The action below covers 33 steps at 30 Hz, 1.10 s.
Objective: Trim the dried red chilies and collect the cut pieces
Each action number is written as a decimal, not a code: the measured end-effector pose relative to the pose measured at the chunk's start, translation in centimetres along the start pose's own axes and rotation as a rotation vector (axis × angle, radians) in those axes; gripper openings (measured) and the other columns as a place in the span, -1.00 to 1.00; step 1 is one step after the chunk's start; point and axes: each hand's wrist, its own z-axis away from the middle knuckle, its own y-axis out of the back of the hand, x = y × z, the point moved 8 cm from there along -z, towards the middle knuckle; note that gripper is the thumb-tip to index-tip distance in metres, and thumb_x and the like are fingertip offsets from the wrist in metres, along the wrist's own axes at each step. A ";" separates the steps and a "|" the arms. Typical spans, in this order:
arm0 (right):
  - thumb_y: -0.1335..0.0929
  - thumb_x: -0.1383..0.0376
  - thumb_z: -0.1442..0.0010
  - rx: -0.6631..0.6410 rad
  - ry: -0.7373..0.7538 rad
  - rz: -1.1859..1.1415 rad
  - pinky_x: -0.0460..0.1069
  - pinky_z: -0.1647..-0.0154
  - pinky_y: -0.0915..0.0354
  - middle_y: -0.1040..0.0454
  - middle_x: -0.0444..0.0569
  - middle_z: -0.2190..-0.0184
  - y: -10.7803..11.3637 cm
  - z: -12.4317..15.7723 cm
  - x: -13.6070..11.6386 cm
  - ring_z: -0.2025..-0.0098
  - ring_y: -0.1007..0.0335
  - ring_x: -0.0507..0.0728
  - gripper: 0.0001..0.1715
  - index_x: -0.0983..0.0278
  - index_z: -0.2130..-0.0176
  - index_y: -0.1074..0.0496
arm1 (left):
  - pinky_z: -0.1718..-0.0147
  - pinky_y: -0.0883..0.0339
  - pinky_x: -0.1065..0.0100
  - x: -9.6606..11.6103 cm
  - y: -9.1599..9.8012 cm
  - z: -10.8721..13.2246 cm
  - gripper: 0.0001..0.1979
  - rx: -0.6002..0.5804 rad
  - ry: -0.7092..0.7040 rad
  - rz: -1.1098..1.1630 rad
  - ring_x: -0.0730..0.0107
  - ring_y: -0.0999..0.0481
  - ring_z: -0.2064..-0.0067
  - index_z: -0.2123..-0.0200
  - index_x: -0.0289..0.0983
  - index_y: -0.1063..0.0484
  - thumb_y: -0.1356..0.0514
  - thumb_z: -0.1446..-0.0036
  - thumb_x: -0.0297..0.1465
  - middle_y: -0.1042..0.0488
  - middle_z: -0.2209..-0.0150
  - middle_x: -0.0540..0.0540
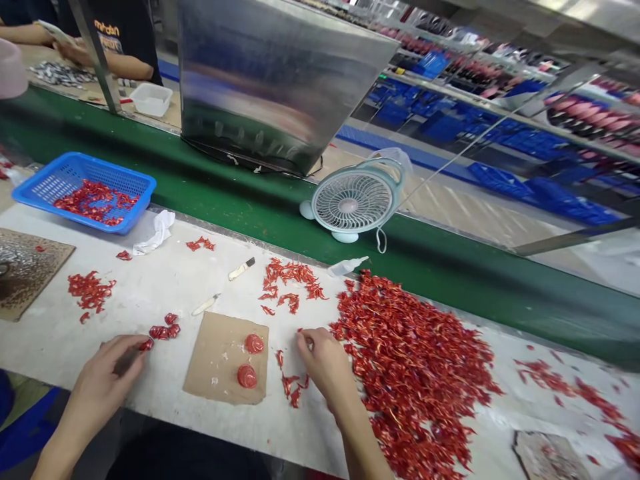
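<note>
My left hand [103, 380] is at the left of the white worktop, thumb and fingertips closed around a small glossy red piece [146, 345]. Beside those fingertips lie a few similar red pieces [165, 331] in a small cluster. Farther right, my right hand [325, 360] is closed in a pinch; a speck of red shows at its fingertips, too small to name. Between the hands is a square of cardboard [225, 360] carrying two round, shiny red blobs [247, 375]. A few thin red pieces [290, 387] lie between the cardboard and my right hand.
A large heap of red pieces [415, 373] spreads to the right. Beyond the cardboard are two small knife-like tools [206, 305], a white squeeze bottle [347, 267] and a fan [353, 200]. A blue basket [113, 223] stands at left. Across the green belt [240, 200] sits another person.
</note>
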 end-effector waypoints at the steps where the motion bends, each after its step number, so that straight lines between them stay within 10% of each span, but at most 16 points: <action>1: -0.21 0.26 -0.35 0.004 -0.008 0.009 0.03 0.13 -0.24 -0.55 0.12 0.28 0.0 0.0 0.1 0.20 -0.47 0.23 -0.62 0.32 0.27 -0.56 | 0.10 -0.46 0.32 0.1 0.1 0.0 -0.72 0.001 0.001 0.076 0.13 -0.56 -0.01 0.07 -0.07 -0.56 -0.25 -0.18 -0.17 -0.58 0.01 -0.07; 18: -0.26 0.26 -0.28 -0.033 -0.021 -0.136 -0.02 0.39 -0.20 -0.55 -0.02 0.51 1.2 0.6 0.6 0.47 -0.41 0.13 -0.72 0.29 0.29 -0.54 | 0.25 -0.54 0.40 0.4 -2.4 0.9 -0.74 0.052 0.348 0.896 0.18 -0.53 0.11 0.29 -0.15 -0.63 -0.43 0.01 -0.15 -0.59 0.15 -0.08; 26: -0.37 0.03 -0.23 -0.252 -0.114 -1.041 -0.09 0.66 -0.16 -0.37 -0.19 0.66 -1.6 3.6 -4.9 0.69 -0.23 0.00 -0.62 0.27 0.41 -0.49 | 0.26 -0.55 0.38 4.6 -6.1 0.9 -0.80 -0.132 0.392 1.049 0.29 -0.62 0.22 0.25 -0.13 -0.59 -0.41 -0.07 -0.20 -0.57 0.23 -0.02; 33: -0.49 0.14 -0.06 -0.177 -0.221 -1.229 -0.12 0.61 -0.26 -0.40 -0.20 0.65 -3.1 3.4 -6.2 0.64 -0.25 -0.02 -0.76 0.26 0.42 -0.48 | 0.20 -0.54 0.32 5.3 -8.0 1.1 -0.69 -0.166 0.408 0.939 0.24 -0.65 0.23 0.21 -0.19 -0.65 -0.47 0.04 -0.21 -0.64 0.09 -0.13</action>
